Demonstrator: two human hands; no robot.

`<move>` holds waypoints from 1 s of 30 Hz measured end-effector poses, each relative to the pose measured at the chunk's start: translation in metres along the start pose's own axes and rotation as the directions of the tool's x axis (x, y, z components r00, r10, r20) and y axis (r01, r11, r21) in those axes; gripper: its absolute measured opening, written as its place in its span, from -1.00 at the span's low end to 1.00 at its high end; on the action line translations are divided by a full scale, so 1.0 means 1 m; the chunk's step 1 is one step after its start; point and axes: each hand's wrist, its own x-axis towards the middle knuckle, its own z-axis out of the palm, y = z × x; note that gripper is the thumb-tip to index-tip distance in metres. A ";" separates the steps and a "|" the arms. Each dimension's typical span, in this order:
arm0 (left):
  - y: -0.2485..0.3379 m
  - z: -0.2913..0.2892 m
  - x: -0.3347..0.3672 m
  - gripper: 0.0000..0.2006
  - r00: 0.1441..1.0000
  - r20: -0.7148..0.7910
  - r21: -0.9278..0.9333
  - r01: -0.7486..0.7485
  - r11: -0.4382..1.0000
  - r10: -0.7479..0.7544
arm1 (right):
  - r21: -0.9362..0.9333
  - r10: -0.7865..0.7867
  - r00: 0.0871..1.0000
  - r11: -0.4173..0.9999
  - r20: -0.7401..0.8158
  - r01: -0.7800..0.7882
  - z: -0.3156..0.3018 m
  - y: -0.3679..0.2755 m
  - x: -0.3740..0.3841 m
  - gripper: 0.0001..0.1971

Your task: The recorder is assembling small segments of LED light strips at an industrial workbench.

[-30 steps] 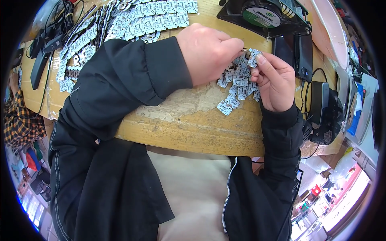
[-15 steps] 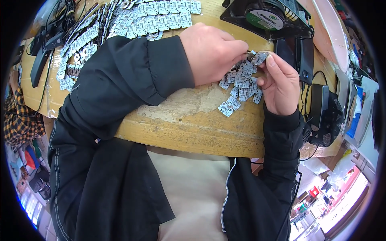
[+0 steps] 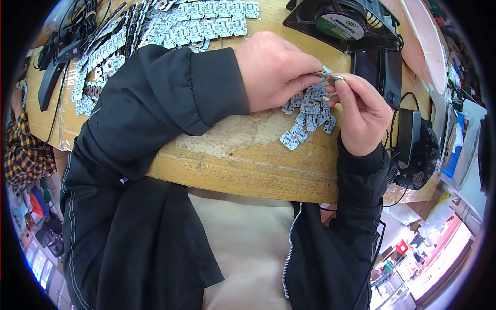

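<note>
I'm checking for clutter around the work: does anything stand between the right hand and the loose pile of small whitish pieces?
Nothing visible stands between the right hand and the pile of small whitish pieces beside it. The left hand is at the pile's upper left, and the black fan stands beyond, outside that gap.

Right hand [image 3: 366, 116] lower and farther right, piece [image 3: 335, 79] in its fingertips turned from face-on to nearly edge-on, left hand [image 3: 278, 72] slightly farther right.
</note>
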 end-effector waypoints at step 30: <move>0.009 -0.005 0.003 -0.73 0.995 0.097 -0.097 0.048 0.994 -0.039 | -0.370 -0.386 0.903 0.824 0.190 0.430 -0.005 -0.004 0.003 -0.86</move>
